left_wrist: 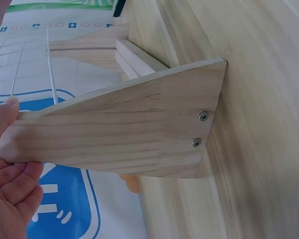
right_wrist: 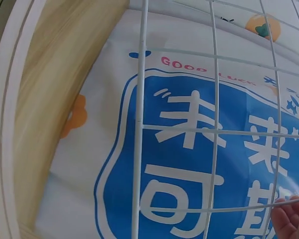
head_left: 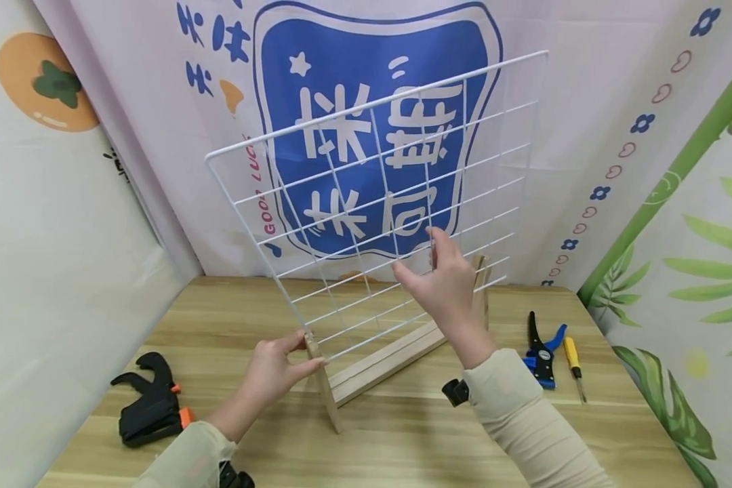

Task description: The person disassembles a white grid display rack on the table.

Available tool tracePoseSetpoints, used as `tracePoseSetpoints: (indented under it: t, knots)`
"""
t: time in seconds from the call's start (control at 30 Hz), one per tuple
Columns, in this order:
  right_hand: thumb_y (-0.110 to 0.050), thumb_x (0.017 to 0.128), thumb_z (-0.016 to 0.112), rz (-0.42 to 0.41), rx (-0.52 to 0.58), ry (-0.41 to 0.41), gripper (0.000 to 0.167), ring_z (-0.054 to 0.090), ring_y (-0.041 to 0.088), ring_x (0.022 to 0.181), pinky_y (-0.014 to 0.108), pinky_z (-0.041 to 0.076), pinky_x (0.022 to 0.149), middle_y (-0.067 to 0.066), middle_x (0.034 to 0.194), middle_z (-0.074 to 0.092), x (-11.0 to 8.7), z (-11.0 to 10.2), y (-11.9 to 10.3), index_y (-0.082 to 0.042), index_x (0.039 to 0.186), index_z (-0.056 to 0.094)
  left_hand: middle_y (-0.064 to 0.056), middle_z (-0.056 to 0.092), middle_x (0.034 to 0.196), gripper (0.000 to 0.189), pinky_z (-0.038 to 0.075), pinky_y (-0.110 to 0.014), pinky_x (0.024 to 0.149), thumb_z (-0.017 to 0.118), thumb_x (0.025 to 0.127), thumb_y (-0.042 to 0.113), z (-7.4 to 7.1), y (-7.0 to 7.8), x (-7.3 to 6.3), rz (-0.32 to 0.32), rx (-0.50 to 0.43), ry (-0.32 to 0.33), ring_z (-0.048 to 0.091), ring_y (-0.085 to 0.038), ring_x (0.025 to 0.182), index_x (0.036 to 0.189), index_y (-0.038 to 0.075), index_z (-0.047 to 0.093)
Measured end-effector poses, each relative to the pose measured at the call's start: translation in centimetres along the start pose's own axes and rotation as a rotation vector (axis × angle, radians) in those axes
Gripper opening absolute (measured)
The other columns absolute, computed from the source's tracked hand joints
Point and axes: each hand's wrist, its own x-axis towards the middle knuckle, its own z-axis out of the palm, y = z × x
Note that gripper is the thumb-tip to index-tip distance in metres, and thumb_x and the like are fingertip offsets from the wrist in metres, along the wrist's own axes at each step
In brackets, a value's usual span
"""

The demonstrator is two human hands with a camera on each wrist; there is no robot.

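At a wood-grain table [head_left: 439, 440], pinching the left upright [head_left: 324, 386] of a wooden stand [head_left: 390, 362] with the left hand [head_left: 271, 369] and, well apart, gripping a white wire grid panel [head_left: 388, 196] with the right hand [head_left: 448, 281]; holding it slanted between both uprights, with a black clamp [head_left: 151, 407] lying left, wire strippers [head_left: 544, 366] and a yellow-handled screwdriver [head_left: 572, 352] right.

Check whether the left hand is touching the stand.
Touching. The left wrist view shows the left hand gripping the stand, thumb and fingers on opposite edges.
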Motion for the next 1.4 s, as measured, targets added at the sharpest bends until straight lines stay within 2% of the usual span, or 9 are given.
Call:
tracePoseSetpoints:
  t: [0.2,0.33,0.53,0.6,0.67,0.77,0.83,1.17,1.4]
  knots:
    - [-0.027,0.068,0.078,-0.024,0.061,0.078,0.071,0.053,0.026,0.067,0.031,0.044,0.053,0.011,0.076,0.056,-1.1,0.6,0.6,0.004,0.126,0.051,-0.008,0.072,0.082,0.026,0.052,-0.022,0.053,0.083,0.065,0.022,0.3,-0.5,-0.3,0.024,-0.02,0.029,0.051,0.001,0.043,0.083,0.015,0.065]
    - [-0.026,0.069,0.077,-0.044,0.065,0.115,0.076,0.055,0.028,0.07,0.035,0.047,0.057,0.016,0.079,0.06,-1.7,1.1,0.7,0.007,0.13,0.046,-0.009,0.072,0.081,0.028,0.05,-0.019,0.05,0.083,0.065,0.022,0.5,-0.7,-0.4,0.039,-0.032,0.055,0.049,0.007,0.041,0.085,0.013,0.066]
    - [-0.021,0.069,0.076,-0.017,0.069,0.171,0.08,0.053,0.032,0.071,0.041,0.048,0.065,0.018,0.076,0.054,-2.5,1.6,0.9,0.012,0.132,0.04,-0.008,0.072,0.081,0.035,0.045,-0.013,0.047,0.084,0.064,0.022,0.5,-0.9,-0.3,0.054,-0.042,0.07,0.043,0.01,0.04,0.093,0.01,0.068]
    - [-0.021,0.069,0.075,-0.01,0.062,0.188,0.08,0.054,0.032,0.071,0.042,0.048,0.066,0.02,0.076,0.055,-2.8,1.8,1.1,0.013,0.133,0.039,-0.008,0.072,0.081,0.037,0.043,-0.012,0.044,0.084,0.064,0.021,0.5,-1.0,-0.4,0.058,-0.046,0.069,0.043,0.008,0.04,0.096,0.009,0.069]
    - [-0.019,0.07,0.074,-0.004,0.062,0.196,0.081,0.054,0.032,0.071,0.042,0.048,0.066,0.021,0.076,0.056,-3.0,1.9,1.2,0.013,0.134,0.037,-0.007,0.072,0.081,0.039,0.045,-0.014,0.046,0.085,0.063,0.021,0.5,-1.0,-0.4,0.068,-0.04,0.077,0.054,0.0,0.046,0.096,0.009,0.069]
    - [-0.017,0.071,0.074,0.0,0.071,0.205,0.08,0.055,0.032,0.072,0.041,0.05,0.068,0.021,0.077,0.056,-3.2,2.0,1.4,0.015,0.133,0.035,-0.006,0.072,0.08,0.041,0.052,-0.021,0.054,0.085,0.061,0.022,0.3,-1.0,-0.5,0.077,-0.018,0.089,0.067,-0.016,0.062,0.096,0.008,0.069]
    - [-0.016,0.071,0.074,0.005,0.075,0.211,0.08,0.055,0.032,0.074,0.04,0.051,0.069,0.021,0.078,0.056,-3.4,2.0,1.5,0.015,0.133,0.035,-0.006,0.072,0.08,0.042,0.055,-0.027,0.059,0.086,0.061,0.022,0.3,-1.1,-0.5,0.082,-0.004,0.094,0.07,-0.023,0.073,0.097,0.008,0.069]
    - [-0.018,0.074,0.073,0.046,0.028,0.176,0.082,0.058,0.034,0.081,0.043,0.053,0.07,0.022,0.085,0.057,-4.0,1.4,2.2,0.011,0.138,0.029,-0.008,0.072,0.078,0.046,0.055,-0.025,0.057,0.087,0.057,0.021,-0.1,-1.8,-0.6,0.146,0.018,0.145,0.069,-0.021,0.067,0.096,0.006,0.069]
    - [-0.015,0.072,0.074,0.07,0.001,0.176,0.081,0.055,0.033,0.076,0.045,0.05,0.068,0.022,0.083,0.056,-4.8,1.4,3.1,0.011,0.137,0.032,-0.008,0.072,0.079,0.046,0.056,-0.03,0.058,0.086,0.057,0.021,-0.7,-2.5,-0.9,0.143,0.034,0.147,0.07,-0.023,0.07,0.097,0.007,0.068]
